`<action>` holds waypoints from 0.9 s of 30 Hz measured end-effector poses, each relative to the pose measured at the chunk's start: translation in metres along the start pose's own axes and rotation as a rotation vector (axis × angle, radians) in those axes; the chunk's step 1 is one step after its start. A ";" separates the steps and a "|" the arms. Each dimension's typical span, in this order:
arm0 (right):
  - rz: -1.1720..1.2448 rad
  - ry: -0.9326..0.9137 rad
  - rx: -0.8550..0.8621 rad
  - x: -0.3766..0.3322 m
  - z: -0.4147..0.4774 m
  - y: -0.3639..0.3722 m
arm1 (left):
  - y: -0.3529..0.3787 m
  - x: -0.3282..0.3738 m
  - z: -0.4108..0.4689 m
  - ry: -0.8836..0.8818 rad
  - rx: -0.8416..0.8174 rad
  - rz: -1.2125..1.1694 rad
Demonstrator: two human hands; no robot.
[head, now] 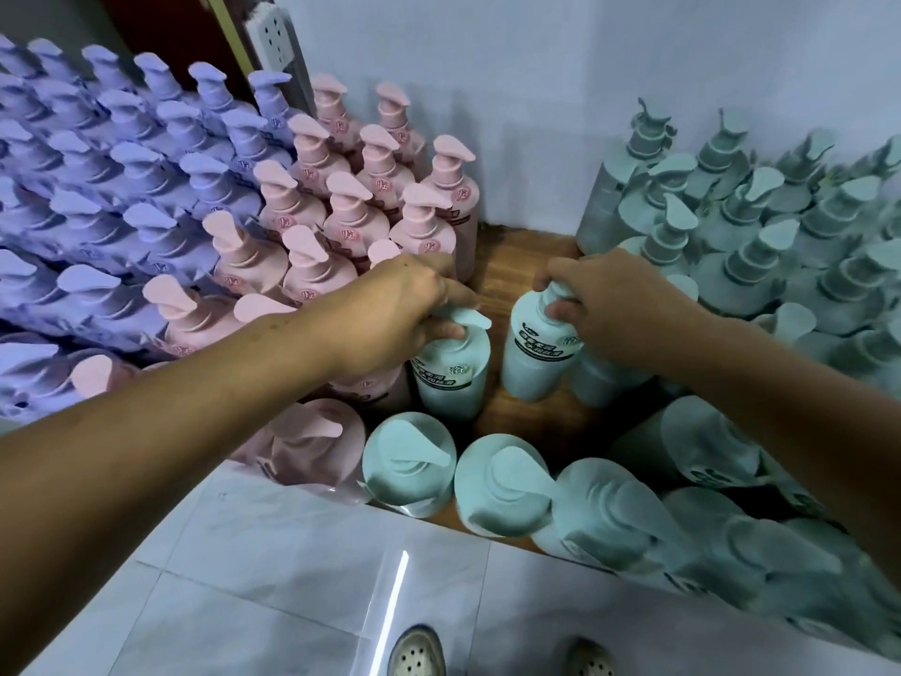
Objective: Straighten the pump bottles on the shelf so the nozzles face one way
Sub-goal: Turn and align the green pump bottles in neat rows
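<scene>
Two mint-green pump bottles stand in the gap on the wooden shelf [512, 265]. My left hand [404, 304] grips the pump head of the left mint bottle [451, 373]; its nozzle points right. My right hand [599, 304] grips the pump neck of the right mint bottle [534, 353], and its nozzle is hidden under my fingers. Purple bottles [112, 187] fill the left, pink bottles [341, 187] the middle, more mint bottles [755, 236] the right. Purple and pink nozzles mostly point right; the mint ones at the right point several ways.
A front row of mint bottles [507, 485] lines the shelf's near edge below my hands. A white wall [536, 90] backs the shelf, with a power strip [275, 36] at the upper left. Tiled floor [244, 578] and my shoes [419, 651] lie below.
</scene>
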State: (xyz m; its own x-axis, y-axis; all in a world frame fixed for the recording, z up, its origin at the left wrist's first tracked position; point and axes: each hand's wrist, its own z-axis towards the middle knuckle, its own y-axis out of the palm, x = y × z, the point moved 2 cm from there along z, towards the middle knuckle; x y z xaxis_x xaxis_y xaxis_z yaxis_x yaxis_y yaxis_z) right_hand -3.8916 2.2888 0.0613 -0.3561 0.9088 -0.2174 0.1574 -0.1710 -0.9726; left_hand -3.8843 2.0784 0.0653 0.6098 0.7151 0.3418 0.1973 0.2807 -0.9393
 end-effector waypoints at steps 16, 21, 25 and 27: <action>0.087 -0.092 0.019 -0.027 -0.035 0.010 | 0.005 0.013 -0.012 -0.035 0.009 0.070; 0.073 -0.121 0.042 -0.032 -0.039 0.016 | 0.002 0.015 -0.015 0.009 -0.031 0.154; 0.081 -0.128 0.067 -0.030 -0.043 0.018 | 0.000 0.020 -0.017 0.053 -0.063 0.152; 0.102 -0.115 0.057 -0.030 -0.043 0.019 | 0.000 0.021 -0.018 0.054 -0.064 0.144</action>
State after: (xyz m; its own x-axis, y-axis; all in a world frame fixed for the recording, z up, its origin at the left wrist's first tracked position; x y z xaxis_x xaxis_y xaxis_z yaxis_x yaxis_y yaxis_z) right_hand -3.8378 2.2747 0.0524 -0.4446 0.8368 -0.3196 0.1463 -0.2842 -0.9475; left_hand -3.8578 2.0815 0.0721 0.6755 0.7089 0.2028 0.1519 0.1354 -0.9791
